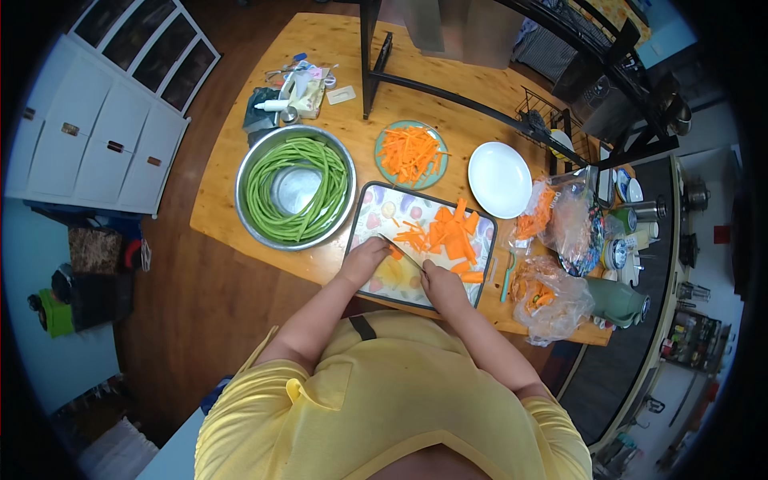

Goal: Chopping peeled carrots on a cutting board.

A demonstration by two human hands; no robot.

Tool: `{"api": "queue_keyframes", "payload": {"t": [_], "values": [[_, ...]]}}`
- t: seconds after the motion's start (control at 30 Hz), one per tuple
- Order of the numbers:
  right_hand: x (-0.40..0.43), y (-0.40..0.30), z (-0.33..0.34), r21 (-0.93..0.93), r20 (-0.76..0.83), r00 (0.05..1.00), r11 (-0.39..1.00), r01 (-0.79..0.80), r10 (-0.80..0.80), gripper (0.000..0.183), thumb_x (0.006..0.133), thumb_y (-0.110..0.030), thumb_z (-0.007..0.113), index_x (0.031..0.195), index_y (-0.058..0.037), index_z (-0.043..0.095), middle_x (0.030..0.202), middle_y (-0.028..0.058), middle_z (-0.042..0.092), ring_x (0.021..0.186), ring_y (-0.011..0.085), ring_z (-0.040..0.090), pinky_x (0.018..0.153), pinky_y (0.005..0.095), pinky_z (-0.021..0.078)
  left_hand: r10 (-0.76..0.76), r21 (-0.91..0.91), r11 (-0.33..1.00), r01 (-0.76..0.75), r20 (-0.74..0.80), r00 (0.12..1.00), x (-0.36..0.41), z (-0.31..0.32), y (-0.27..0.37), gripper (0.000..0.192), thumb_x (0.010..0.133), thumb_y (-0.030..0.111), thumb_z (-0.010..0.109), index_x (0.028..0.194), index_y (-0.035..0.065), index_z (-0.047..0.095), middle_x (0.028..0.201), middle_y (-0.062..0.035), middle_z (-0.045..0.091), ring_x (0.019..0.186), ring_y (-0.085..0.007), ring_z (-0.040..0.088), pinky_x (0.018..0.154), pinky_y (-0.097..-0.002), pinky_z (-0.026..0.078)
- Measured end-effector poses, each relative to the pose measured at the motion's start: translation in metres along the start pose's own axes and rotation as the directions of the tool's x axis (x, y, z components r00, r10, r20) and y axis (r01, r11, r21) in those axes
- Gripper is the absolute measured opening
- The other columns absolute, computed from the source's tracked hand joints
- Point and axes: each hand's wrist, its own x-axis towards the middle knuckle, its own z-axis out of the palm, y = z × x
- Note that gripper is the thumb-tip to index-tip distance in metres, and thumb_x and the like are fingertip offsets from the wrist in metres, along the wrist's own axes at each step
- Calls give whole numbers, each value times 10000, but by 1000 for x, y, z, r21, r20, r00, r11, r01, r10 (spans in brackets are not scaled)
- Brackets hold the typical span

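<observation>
My right hand (444, 288) grips the handle of a kitchen knife (403, 254), whose blade slants up and left across a cutting board (363, 225) with a printed fruit pattern. At the blade's tip end, my left hand (364, 261) rests with bent fingers beside a small carrot piece (395, 252), which its fingers partly hide; whether they press on it is hard to see. Thin carrot strips (411, 237) lie just beyond the knife. To their right is a heap of carrot slices (454, 233), with a thicker carrot chunk (471, 277) near the board's right edge.
Behind the board stand a plate of carrot shreds (411, 153) and a white plate (500, 180). A steel basin (243, 207) of long green beans (258, 198) is at left. Rightward lie a peeler (507, 277), plastic bags (555, 306) and a green thermos (615, 302). A black rack (444, 98) spans the back.
</observation>
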Motion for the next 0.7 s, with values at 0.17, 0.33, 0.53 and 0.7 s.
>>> {"api": "queue_keyframes", "payload": {"t": [0.17, 0.33, 0.53, 0.7], "values": [[-3, -5, -9, -23, 61, 997, 999, -46, 48, 170, 1047, -213, 575, 1067, -45, 564, 826, 250, 700, 806, 466, 697, 735, 565, 561, -41, -19, 999, 43, 98, 994, -5, 1, -4, 255, 923, 78, 620, 1142, 89, 751, 1240, -59, 671, 1207, -246, 647, 972, -347, 566], [7, -1, 4, -49, 59, 996, 997, -59, 61, 177, 1050, -222, 572, 1076, -46, 568, 828, 248, 703, 812, 464, 701, 729, 561, 563, -42, -39, 998, 45, 77, 996, -5, 4, -5, 245, 929, 77, 621, 1142, 81, 743, 1242, -64, 669, 1212, -251, 645, 964, -352, 572], [27, 5, 41, 26, -51, 996, 997, -72, 74, 205, 1042, -241, 602, 1075, -41, 573, 849, 243, 714, 811, 462, 702, 717, 548, 562, -5, -30, 1000, 7, 40, 999, -5, 4, -4, 250, 916, 59, 616, 1136, 73, 734, 1230, -65, 676, 1209, -252, 649, 946, -352, 583], [14, 16, 30, 167, -103, 989, 982, -88, 106, 199, 1033, -242, 629, 1047, -50, 578, 848, 243, 711, 807, 460, 699, 713, 543, 558, 0, -36, 999, 0, 10, 1000, -6, 5, -8, 258, 906, 56, 621, 1138, 72, 733, 1228, -62, 679, 1191, -252, 660, 941, -349, 585]]}}
